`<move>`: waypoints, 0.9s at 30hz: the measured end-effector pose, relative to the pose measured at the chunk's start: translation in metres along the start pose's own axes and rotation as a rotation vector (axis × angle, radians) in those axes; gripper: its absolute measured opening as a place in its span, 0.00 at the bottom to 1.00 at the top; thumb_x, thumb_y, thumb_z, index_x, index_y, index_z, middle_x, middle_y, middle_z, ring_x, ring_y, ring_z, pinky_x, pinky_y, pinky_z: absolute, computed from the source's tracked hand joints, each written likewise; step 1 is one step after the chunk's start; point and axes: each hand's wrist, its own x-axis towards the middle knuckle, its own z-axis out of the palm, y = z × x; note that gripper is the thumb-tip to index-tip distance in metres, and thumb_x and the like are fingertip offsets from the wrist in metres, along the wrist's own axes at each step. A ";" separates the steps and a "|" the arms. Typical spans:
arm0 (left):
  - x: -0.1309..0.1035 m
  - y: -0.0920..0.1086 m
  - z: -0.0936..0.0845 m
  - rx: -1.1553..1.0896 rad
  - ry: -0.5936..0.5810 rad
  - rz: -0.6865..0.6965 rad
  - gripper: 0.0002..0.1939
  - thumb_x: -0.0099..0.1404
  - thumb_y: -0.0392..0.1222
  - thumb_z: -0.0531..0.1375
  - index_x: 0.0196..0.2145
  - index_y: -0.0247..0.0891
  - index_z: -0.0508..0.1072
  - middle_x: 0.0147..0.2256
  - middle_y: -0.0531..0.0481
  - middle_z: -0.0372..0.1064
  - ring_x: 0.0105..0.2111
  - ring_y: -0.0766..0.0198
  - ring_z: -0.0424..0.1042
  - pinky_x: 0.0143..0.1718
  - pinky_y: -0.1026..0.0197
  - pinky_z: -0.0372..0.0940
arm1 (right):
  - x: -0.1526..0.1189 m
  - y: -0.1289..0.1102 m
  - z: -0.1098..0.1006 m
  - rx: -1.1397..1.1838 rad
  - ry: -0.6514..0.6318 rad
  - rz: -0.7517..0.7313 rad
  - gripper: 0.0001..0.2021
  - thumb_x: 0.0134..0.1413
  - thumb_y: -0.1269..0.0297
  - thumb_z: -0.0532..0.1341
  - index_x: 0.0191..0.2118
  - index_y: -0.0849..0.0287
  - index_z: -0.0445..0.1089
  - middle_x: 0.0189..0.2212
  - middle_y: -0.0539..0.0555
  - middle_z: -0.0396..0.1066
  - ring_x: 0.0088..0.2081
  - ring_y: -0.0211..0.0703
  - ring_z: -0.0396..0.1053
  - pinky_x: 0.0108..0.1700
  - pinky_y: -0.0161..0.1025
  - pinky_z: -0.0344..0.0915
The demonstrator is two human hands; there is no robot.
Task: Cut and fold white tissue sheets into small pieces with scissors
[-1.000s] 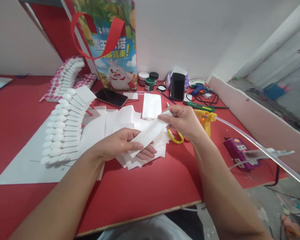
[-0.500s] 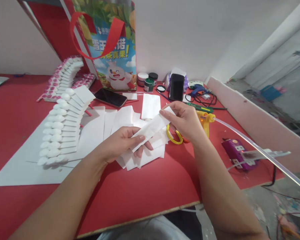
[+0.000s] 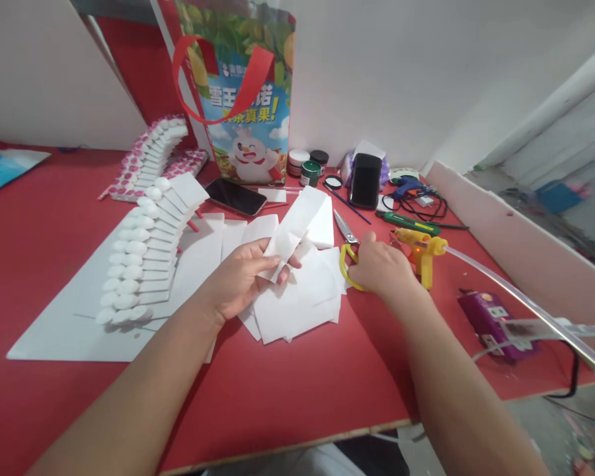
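A folded white paper strip (image 3: 297, 221) is pinched between the thumb and fingers of my left hand (image 3: 248, 274), over a spread of loose white sheets (image 3: 297, 304). My right hand (image 3: 383, 264) lies on the handles of the scissors (image 3: 346, 228), its fingers closed around them. The blades point up and away to the left, and one yellow handle loop shows beside my fingers; the other handle is mostly hidden. Behind the strip sits a white paper stack (image 3: 322, 228).
A fan of white pads on sticks (image 3: 143, 254) rests on a white board (image 3: 54, 324) at left. A yellow glue gun (image 3: 421, 250), green cutter (image 3: 411, 223) and purple box (image 3: 493, 324) lie right. Behind are a phone (image 3: 235, 197), paint jars (image 3: 310, 173) and a printed bag (image 3: 250, 125).
My right hand has let go of the paper strip and moved down onto the scissors. My left hand still holds the strip, now tilted more upright. The view has shifted slightly.
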 end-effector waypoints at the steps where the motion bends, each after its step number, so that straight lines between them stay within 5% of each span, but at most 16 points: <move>1: 0.000 0.000 0.000 -0.021 0.005 0.012 0.05 0.62 0.31 0.61 0.33 0.30 0.79 0.29 0.47 0.71 0.24 0.70 0.65 0.26 0.68 0.64 | 0.003 0.003 0.001 0.056 -0.002 0.014 0.22 0.61 0.64 0.58 0.56 0.73 0.60 0.45 0.74 0.75 0.50 0.65 0.76 0.43 0.46 0.67; 7: 0.000 0.002 0.002 -0.124 0.098 0.063 0.03 0.62 0.35 0.65 0.32 0.32 0.77 0.27 0.50 0.69 0.21 0.74 0.62 0.27 0.68 0.62 | 0.011 0.030 0.004 0.494 0.082 -0.037 0.22 0.54 0.57 0.63 0.52 0.61 0.67 0.36 0.64 0.78 0.41 0.60 0.77 0.36 0.46 0.66; 10: 0.001 0.001 0.000 -0.076 0.154 0.121 0.11 0.62 0.44 0.69 0.36 0.33 0.79 0.23 0.55 0.64 0.19 0.76 0.56 0.24 0.70 0.57 | 0.004 0.036 -0.002 0.978 0.044 -0.197 0.28 0.46 0.60 0.68 0.54 0.58 0.64 0.27 0.52 0.74 0.33 0.52 0.76 0.34 0.44 0.68; 13: 0.002 0.001 -0.001 -0.042 0.234 0.190 0.14 0.60 0.47 0.71 0.35 0.32 0.79 0.20 0.57 0.61 0.17 0.77 0.51 0.20 0.69 0.49 | -0.009 0.039 -0.013 1.337 -0.024 -0.388 0.26 0.43 0.56 0.73 0.47 0.54 0.65 0.29 0.49 0.71 0.35 0.48 0.75 0.38 0.43 0.71; 18: 0.002 0.005 0.001 -0.092 0.307 0.231 0.15 0.57 0.48 0.72 0.34 0.32 0.78 0.17 0.58 0.59 0.16 0.77 0.47 0.19 0.68 0.45 | -0.019 0.039 -0.022 1.296 -0.248 -0.678 0.32 0.37 0.42 0.75 0.45 0.54 0.66 0.34 0.52 0.69 0.39 0.47 0.70 0.39 0.41 0.68; 27: -0.001 0.000 0.008 -0.073 0.212 0.166 0.13 0.62 0.45 0.68 0.29 0.34 0.73 0.18 0.55 0.63 0.16 0.77 0.49 0.20 0.69 0.47 | -0.022 0.027 -0.018 1.147 -0.354 -0.755 0.30 0.41 0.41 0.74 0.42 0.57 0.68 0.29 0.47 0.64 0.31 0.37 0.60 0.32 0.34 0.59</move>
